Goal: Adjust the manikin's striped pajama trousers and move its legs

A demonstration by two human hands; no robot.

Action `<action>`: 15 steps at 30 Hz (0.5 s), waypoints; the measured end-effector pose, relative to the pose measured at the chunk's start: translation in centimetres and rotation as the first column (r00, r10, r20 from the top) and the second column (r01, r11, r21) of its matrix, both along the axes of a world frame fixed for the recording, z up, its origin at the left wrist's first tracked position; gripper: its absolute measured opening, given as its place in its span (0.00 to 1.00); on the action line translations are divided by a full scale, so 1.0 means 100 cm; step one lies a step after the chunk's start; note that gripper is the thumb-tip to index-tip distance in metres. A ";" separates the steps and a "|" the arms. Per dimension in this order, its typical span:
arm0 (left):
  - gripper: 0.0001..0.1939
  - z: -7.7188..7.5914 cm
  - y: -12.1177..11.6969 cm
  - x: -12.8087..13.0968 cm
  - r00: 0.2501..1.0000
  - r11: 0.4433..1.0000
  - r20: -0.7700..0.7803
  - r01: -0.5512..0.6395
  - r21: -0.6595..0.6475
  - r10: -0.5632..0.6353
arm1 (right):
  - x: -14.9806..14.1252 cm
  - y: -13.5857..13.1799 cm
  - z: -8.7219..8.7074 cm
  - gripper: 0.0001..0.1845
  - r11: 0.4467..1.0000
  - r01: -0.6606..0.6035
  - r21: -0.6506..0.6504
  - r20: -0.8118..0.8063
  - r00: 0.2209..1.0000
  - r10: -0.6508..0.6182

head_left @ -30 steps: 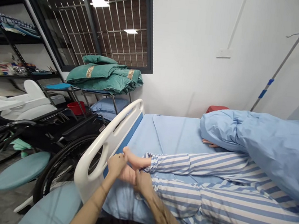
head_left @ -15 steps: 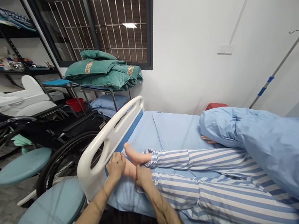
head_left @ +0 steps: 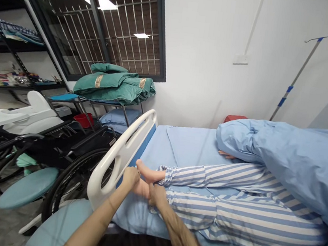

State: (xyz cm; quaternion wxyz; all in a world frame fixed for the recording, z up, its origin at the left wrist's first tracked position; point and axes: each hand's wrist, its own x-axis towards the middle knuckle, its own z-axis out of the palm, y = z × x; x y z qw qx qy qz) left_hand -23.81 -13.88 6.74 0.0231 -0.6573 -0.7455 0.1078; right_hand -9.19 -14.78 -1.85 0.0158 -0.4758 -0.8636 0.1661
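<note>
Two hands busy at foot of bed: left hand (head_left: 130, 177) clenched on toes of upper foot (head_left: 149, 173), right hand (head_left: 156, 195) clasping lower foot (head_left: 141, 188) at ankle. Striped trouser legs (head_left: 215, 213) lie straight on blue bed sheet (head_left: 161, 146), bringing feet within reach beside white footboard (head_left: 124, 154).

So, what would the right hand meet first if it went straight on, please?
Probably the lower bare foot, right beside the right hand, though depth is unclear here.

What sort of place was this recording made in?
Probably a hospital ward or care-training room: it shows a white plastic bed footboard, a black folding wheelchair, and a metal IV pole with blue bands.
</note>
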 end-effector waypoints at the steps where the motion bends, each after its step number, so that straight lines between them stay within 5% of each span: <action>1: 0.14 0.000 0.004 0.002 0.999 0.999 -0.040 0.015 -0.044 -0.017 | -0.001 0.001 -0.002 0.35 1.000 -0.008 0.007 0.013 1.000 0.007; 8: 0.19 -0.016 0.013 -0.001 0.999 0.999 0.020 0.035 -0.001 -0.035 | -0.005 0.004 -0.005 0.36 1.000 -0.011 0.018 0.030 1.000 0.010; 12: 0.22 -0.016 0.007 -0.008 0.981 0.976 0.154 -0.140 0.164 0.115 | -0.006 0.007 -0.010 0.35 1.000 -0.016 -0.020 0.020 1.000 0.016; 15: 0.21 -0.006 0.005 -0.012 0.887 0.950 0.419 -0.276 0.150 0.191 | -0.002 0.008 -0.015 0.33 0.999 -0.036 0.003 -0.115 0.993 0.036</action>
